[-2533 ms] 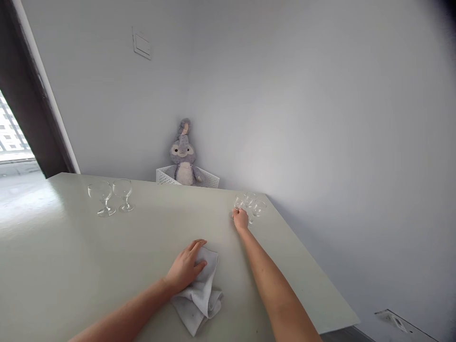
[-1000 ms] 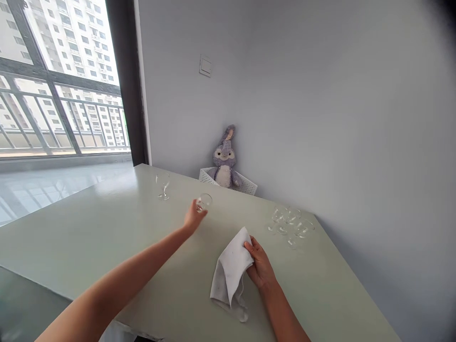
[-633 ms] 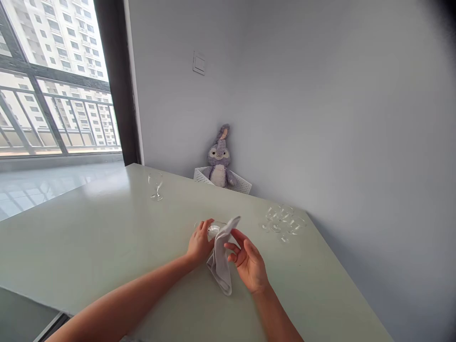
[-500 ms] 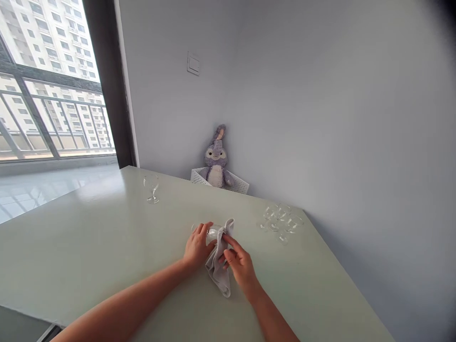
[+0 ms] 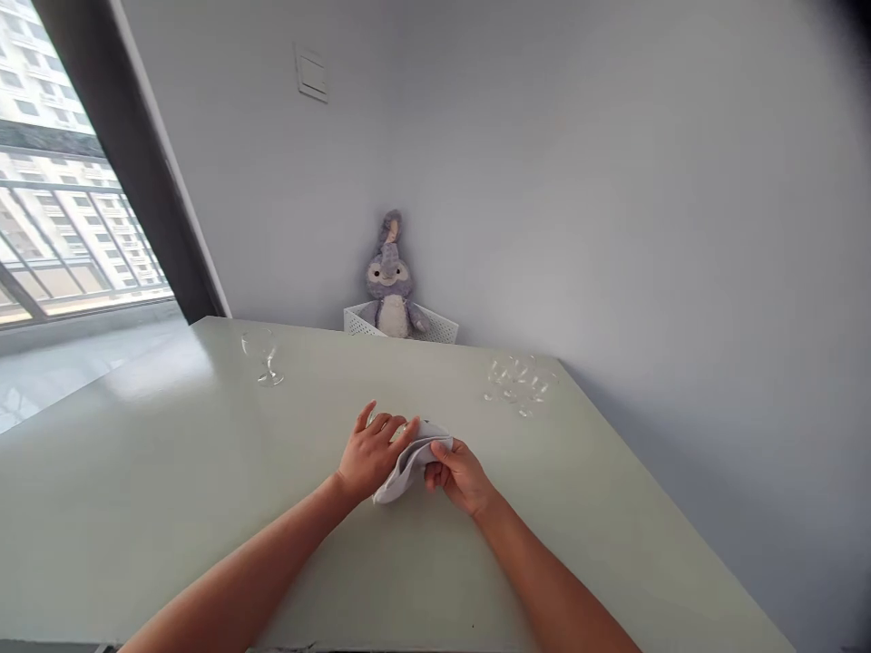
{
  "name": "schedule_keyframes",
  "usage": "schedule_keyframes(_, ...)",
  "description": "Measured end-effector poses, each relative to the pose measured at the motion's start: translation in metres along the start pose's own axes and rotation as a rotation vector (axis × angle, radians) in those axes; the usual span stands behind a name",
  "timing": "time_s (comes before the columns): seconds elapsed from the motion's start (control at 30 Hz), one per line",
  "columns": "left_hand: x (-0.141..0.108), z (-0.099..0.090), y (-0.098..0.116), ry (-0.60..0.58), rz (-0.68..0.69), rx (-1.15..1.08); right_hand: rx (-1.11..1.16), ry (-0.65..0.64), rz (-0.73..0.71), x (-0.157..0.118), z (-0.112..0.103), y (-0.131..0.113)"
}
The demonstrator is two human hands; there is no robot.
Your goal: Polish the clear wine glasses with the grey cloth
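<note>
My left hand [image 5: 371, 454] is closed over a stemmed glass [image 5: 403, 425] lying on its side just above the table; the glass is mostly hidden by the hand and a cloth. The light grey cloth [image 5: 406, 464] is wrapped about the glass's bowl end and hangs down in folds towards me. With thumb and fingers, my right hand [image 5: 461, 473] pinches the cloth at its right edge.
A single stemmed glass [image 5: 265, 356] stands at the back left of the pale green table [image 5: 170, 508]. Several more glasses [image 5: 521, 381] cluster at the back right. Behind the table's far edge, a purple plush toy [image 5: 391, 290] sits in a white basket [image 5: 442, 328] against the wall.
The view has turned right and tilted. My right hand has moved from poking the cloth at the glass's mouth to pinching its edge. The cloth now covers more of the glass.
</note>
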State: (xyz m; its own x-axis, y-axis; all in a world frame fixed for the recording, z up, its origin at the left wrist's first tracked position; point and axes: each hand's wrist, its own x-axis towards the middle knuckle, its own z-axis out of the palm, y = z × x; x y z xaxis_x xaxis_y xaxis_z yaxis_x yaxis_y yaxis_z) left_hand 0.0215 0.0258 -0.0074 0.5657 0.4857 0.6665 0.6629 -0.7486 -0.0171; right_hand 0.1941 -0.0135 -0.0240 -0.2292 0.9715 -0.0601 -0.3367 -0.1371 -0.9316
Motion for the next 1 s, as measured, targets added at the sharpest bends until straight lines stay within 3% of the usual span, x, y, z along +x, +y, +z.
schedule_keyframes(0.07,0.001,-0.004,0.0,-0.043,0.034,-0.024,-0.108,-0.027,-0.016,-0.002,0.0,-0.004)
schedule_keyframes(0.13,0.002,-0.007,0.0,-0.155,-0.021,-0.103,-0.23,-0.036,-0.039,-0.004,-0.001,-0.01)
schedule_keyframes(0.3,0.005,-0.012,-0.005,-0.69,-0.279,-0.641,-0.346,-0.241,0.079,-0.012,-0.008,-0.029)
schedule_keyframes(0.37,0.006,-0.013,-0.006,-0.793,-0.287,-0.789,-0.346,-0.274,0.096,-0.012,-0.012,-0.03)
schedule_keyframes(0.4,0.006,-0.013,-0.005,-0.743,-0.283,-0.762,-0.334,-0.25,0.089,-0.01,-0.013,-0.029)
schedule_keyframes(0.5,0.007,-0.011,-0.002,-0.392,-0.214,-0.453,-0.234,-0.082,0.05,-0.004,-0.015,-0.022)
schedule_keyframes(0.57,0.006,-0.01,-0.002,-0.277,-0.171,-0.338,-0.19,-0.028,0.036,-0.002,-0.013,-0.02)
schedule_keyframes(0.63,0.005,-0.009,-0.005,-0.335,-0.227,-0.404,-0.246,-0.069,0.037,-0.006,-0.01,-0.025)
schedule_keyframes(0.73,0.002,-0.008,-0.013,-0.654,-0.329,-0.797,-0.361,-0.216,0.06,-0.017,-0.006,-0.038)
schedule_keyframes(0.8,0.001,-0.008,-0.016,-0.868,-0.302,-1.047,-0.375,-0.296,0.078,-0.022,-0.006,-0.045)
schedule_keyframes(0.83,0.001,-0.007,-0.016,-0.91,-0.278,-1.095,-0.37,-0.311,0.083,-0.023,-0.007,-0.047)
schedule_keyframes(0.9,0.002,-0.007,-0.011,-0.795,-0.265,-0.978,-0.343,-0.265,0.077,-0.021,-0.01,-0.044)
schedule_keyframes(1.0,0.004,-0.006,0.0,-0.444,-0.205,-0.506,-0.235,-0.094,0.043,-0.013,-0.011,-0.035)
